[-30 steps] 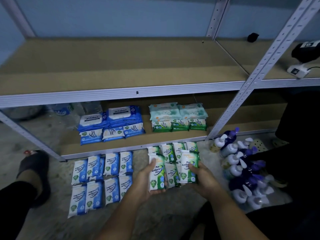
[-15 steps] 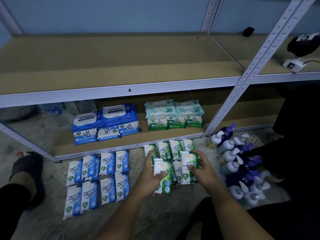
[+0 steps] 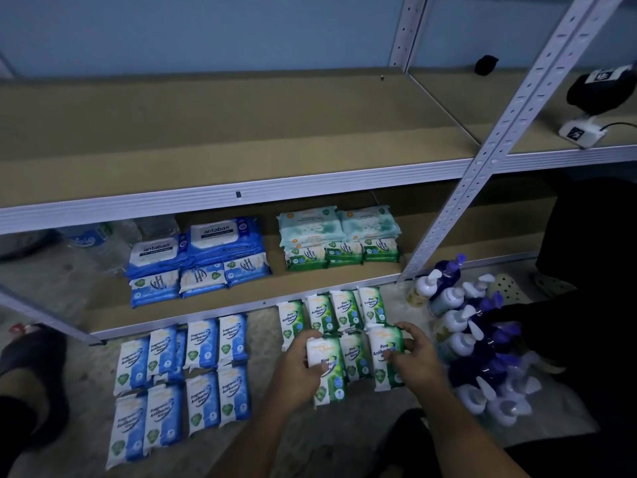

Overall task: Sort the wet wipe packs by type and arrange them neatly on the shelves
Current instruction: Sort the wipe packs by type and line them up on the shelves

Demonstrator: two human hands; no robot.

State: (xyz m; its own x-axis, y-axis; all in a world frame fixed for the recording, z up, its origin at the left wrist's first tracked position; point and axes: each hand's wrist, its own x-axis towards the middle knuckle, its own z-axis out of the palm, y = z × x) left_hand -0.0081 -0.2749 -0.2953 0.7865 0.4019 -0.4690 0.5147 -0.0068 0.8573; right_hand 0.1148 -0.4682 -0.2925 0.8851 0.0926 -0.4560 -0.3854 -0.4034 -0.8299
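While working low over the floor [image 3: 86, 381], holding two packs at once: a green pine pack [image 3: 327, 369] in the curled grip of the left hand [image 3: 296, 372], and a second green pine pack [image 3: 386, 357] pinched by its sides in the grip of the right hand [image 3: 422, 360]. Both held just over the green floor group [image 3: 344, 307].

Left of that group, laid flat in rows on the floor: blue fragrance packs [image 3: 182, 374], touched by neither hand. Just beside it on the right: pump bottles [image 3: 458, 320], no part of this sort.

Further back, on the lower shelf [image 3: 310, 284]:
- toward its left end, stacked blue shelf packs [image 3: 200, 257];
- toward its right end, near the upright, stacked green and pale teal packs [image 3: 341, 241], set apart from the blue.

No packs seen on the upper shelf [image 3: 241, 132].

Judged partly done: sorted by colour, some shelved. Left to do: shelving both floor groups.
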